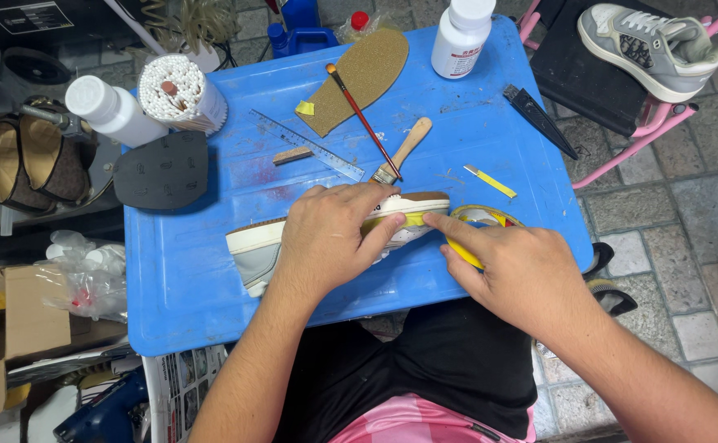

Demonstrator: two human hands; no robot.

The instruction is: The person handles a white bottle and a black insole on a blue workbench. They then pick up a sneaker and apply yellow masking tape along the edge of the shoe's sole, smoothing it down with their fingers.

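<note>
A white and grey sneaker [254, 246] lies on its side on the blue table [178, 287], its brown sole edge facing away from me. My left hand [330, 238] lies over the shoe's middle and presses it down, thumb on a strip of yellow tape [415, 219] along the sole. My right hand [507, 267] holds a roll of yellow tape [480, 216] against the table, its index finger stretched out onto the strip at the shoe's toe end.
On the table lie a flat brush [404, 150], a thin red-handled brush [363, 119], a steel ruler [306, 145], a cork insole [357, 75], a black rubber heel piece [162, 171], two white bottles [461, 34], a yellow tape scrap [490, 181] and a black wedge tool [539, 120]. Another sneaker [653, 45] rests on a pink stool.
</note>
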